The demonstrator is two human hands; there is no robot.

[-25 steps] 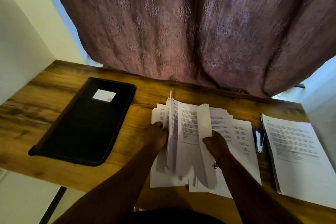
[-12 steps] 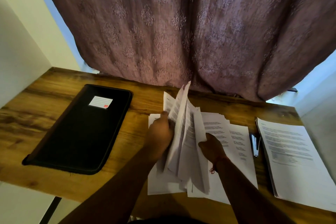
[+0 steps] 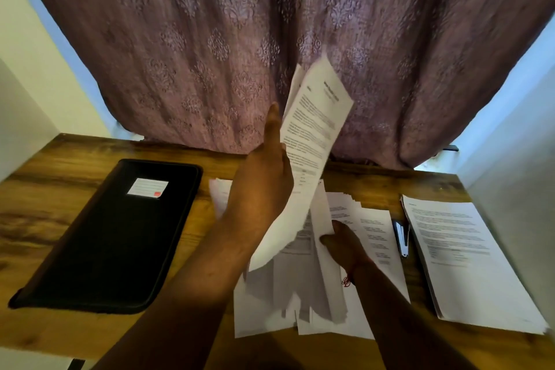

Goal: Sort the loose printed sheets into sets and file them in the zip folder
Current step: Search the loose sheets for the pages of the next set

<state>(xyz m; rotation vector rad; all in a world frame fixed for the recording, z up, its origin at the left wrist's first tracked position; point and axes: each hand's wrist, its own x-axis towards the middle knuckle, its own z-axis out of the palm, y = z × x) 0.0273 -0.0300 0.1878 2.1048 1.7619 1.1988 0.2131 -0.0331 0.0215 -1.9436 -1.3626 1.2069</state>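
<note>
Print on lifted sheets (image 3: 315,117) blurred, folder label (image 3: 147,188) illegible

No legible text on sheets (image 3: 315,117)

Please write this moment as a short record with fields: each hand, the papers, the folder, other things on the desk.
left hand: holds lifted sheets raised above the desk
right hand: grips sheets in the loose pile
zip folder: black, closed, flat on the left of the desk
neat stack: at the right edge
stapler: between pile and stack
desk: wooden
</note>
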